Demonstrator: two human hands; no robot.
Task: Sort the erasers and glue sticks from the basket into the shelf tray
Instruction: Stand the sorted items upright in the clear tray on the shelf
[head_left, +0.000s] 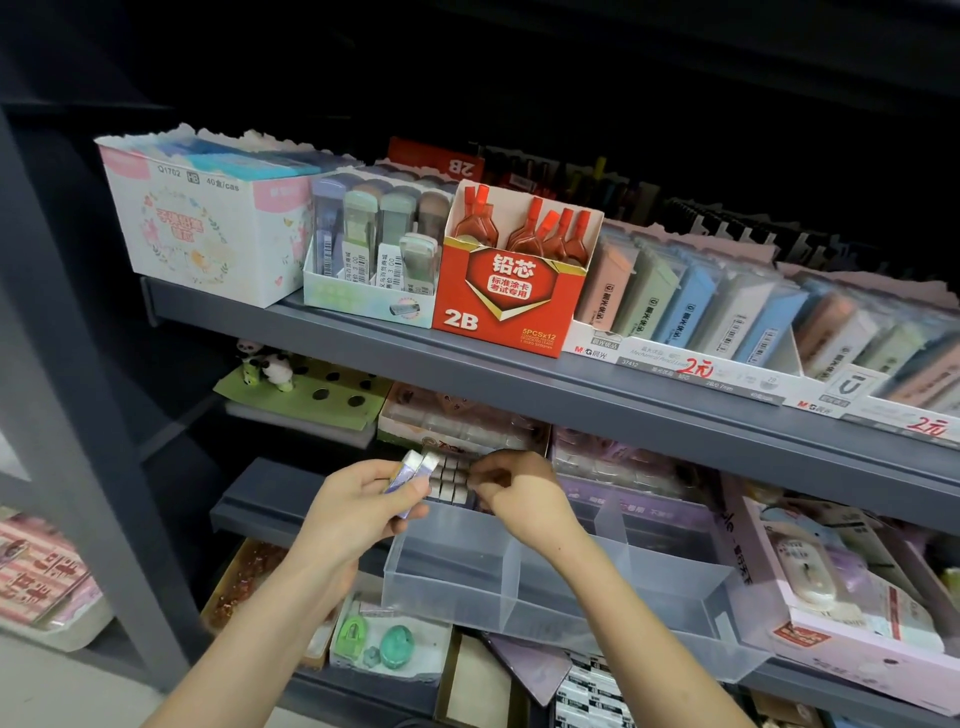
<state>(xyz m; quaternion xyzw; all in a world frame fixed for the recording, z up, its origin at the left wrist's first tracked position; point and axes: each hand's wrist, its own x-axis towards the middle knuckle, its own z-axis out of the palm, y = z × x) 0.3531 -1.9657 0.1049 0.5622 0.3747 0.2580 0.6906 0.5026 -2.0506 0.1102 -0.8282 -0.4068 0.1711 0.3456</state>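
Left hand (358, 512) clamped on two erasers (415, 474), right hand (519, 493) curled against eraser stack (451, 480) in clear tray (447, 587), whether it pinches one unclear

— How did the tray (571, 597) look?
— It was clear plastic, smooth and faintly frosted.
— And the shelf edge (519, 387)?
— Grey and matt, seemingly painted metal. The red 2B box (498, 306) was glossy printed card. The white carton (208, 228) was card too, its rim torn rough.
— The erasers (413, 467)?
— Their sleeves shone slightly.
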